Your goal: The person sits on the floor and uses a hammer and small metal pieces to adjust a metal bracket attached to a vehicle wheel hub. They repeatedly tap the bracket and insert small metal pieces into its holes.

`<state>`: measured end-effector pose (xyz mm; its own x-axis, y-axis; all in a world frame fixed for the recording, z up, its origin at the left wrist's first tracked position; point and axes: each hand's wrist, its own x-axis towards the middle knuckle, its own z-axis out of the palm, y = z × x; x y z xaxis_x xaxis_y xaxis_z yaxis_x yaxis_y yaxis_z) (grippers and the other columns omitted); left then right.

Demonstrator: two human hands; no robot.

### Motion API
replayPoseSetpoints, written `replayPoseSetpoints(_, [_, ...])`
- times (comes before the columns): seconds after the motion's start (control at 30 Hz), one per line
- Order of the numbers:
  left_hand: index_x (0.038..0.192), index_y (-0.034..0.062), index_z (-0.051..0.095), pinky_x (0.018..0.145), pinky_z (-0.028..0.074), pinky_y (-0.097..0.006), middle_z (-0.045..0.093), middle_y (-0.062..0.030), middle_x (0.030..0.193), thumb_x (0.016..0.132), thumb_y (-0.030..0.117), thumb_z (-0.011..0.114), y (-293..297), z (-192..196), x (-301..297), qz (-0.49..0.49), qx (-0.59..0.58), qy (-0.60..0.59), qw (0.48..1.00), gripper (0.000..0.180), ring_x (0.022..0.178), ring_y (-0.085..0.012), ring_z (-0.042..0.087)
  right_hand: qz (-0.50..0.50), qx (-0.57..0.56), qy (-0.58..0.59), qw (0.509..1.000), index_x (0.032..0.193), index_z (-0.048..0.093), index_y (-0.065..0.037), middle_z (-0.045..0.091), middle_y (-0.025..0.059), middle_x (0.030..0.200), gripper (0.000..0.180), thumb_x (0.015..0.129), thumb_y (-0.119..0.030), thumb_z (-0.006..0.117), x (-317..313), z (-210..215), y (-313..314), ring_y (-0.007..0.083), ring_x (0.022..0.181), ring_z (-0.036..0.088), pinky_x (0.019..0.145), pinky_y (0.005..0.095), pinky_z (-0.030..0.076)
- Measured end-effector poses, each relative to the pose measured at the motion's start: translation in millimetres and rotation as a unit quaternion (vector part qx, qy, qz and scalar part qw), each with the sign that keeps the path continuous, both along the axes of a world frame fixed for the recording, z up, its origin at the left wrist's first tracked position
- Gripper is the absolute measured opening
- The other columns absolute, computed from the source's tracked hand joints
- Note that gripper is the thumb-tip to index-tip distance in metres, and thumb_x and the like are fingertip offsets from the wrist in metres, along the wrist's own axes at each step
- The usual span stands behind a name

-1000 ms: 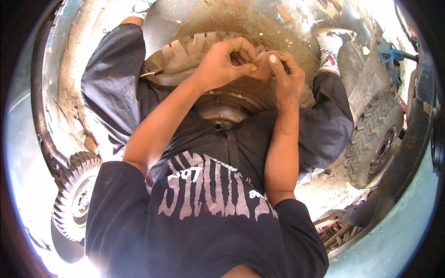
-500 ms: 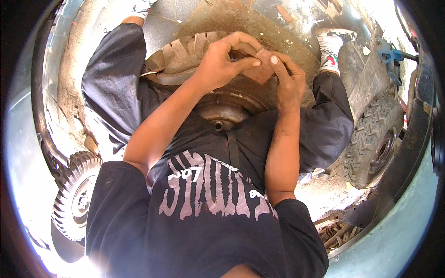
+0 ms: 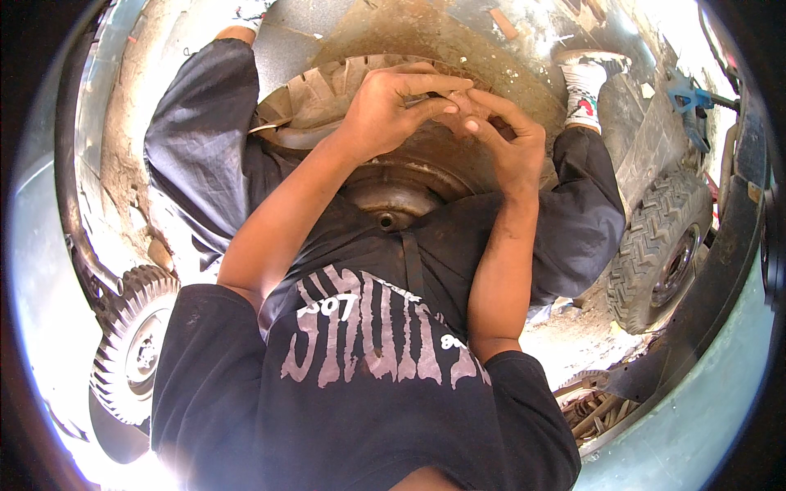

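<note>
Over a large worn tyre lying between my legs, both of my hands pinch a small, thin reddish-brown piece, like a rubber patch. My left hand has its thumb and forefinger at the piece's left and upper side. On the right side, my right hand grips it with thumb and fingertips. The fingers cover much of the piece, so its full outline is hidden. Nearer my body sits a dusty round metal part with a small hollow stub, partly covered by my trousers.
A wheel with chunky tread stands at the left, and another tyred wheel at the right. A blue metal tool lies at the far right. Near the top is a small reddish-brown strip on the stained ground.
The piece was spread flatter and more exposed; now my fingers cover more of it. My right fingers have bent over its upper edge, and the left forefinger reaches farther across.
</note>
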<state>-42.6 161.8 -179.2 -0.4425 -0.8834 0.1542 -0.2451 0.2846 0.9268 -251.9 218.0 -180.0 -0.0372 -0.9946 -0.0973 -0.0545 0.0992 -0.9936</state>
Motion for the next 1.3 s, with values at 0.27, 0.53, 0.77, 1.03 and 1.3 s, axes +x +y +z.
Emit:
replayPoseSetpoints(0.27, [0.105, 0.0042, 0.078, 0.085, 0.057, -0.035, 0.077, -0.0107, 0.101, 0.089, 0.012, 0.08, -1, -2, 2, 0.008, -0.018, -0.014, 1.0, 0.018, 0.092, -0.024, 0.074, 0.016, -0.042, 0.159, 0.986, 0.112, 0.08, -0.004, 0.08, 0.0088, 0.101, 0.031, 0.083, -0.009, 0.087, -1, 1, -3, 0.0145, 0.089, 0.073, 0.083, 0.0298, 0.057])
replayPoseSetpoints(0.53, [0.099, 0.0003, 0.077, 0.076, 0.059, -0.034, 0.076, -0.0106, 0.094, 0.093, 0.01, 0.079, 7, 0, -6, 0.038, 0.061, 0.045, 0.996, 0.012, 0.084, -0.0188, 0.074, 0.013, -0.15, 0.272, 0.95, 0.104, 0.08, -0.006, 0.075, 0.0124, 0.089, 0.021, 0.084, -0.012, 0.085, 4, 7, -11, 0.0244, 0.079, 0.073, 0.073, 0.033, 0.056])
replayPoseSetpoints(0.77, [0.101, -0.0024, 0.073, 0.077, 0.06, -0.03, 0.076, -0.0088, 0.094, 0.096, 0.008, 0.076, 8, -8, -10, 0.05, 0.101, 0.07, 0.991, 0.012, 0.086, -0.0128, 0.072, -0.013, -0.08, 0.224, 0.971, 0.103, 0.081, -0.007, 0.075, 0.0116, 0.088, 0.021, 0.083, -0.013, 0.085, 3, -3, -11, 0.0235, 0.08, 0.073, 0.073, 0.0336, 0.056])
replayPoseSetpoints(1.03, [0.102, -0.0022, 0.068, 0.077, 0.062, -0.03, 0.074, -0.0085, 0.093, 0.1, 0.008, 0.071, 13, -16, -10, 0.029, 0.111, 0.121, 0.986, 0.01, 0.086, -0.0148, 0.074, 0.0, -0.076, 0.233, 0.969, 0.101, 0.081, -0.007, 0.077, 0.0125, 0.091, 0.019, 0.083, -0.011, 0.085, 6, 2, -12, 0.024, 0.083, 0.073, 0.076, 0.0345, 0.055])
replayPoseSetpoints(1.3, [0.1, -0.0013, 0.069, 0.079, 0.06, -0.03, 0.072, -0.0092, 0.096, 0.098, 0.003, 0.072, 6, -22, -7, 0.004, 0.005, 0.055, 0.998, 0.006, 0.089, -0.0163, 0.073, -0.014, -0.093, 0.184, 0.978, 0.096, 0.082, -0.006, 0.078, 0.0105, 0.09, 0.015, 0.081, -0.008, 0.086, 5, -1, -11, 0.0199, 0.08, 0.074, 0.074, 0.0317, 0.056])
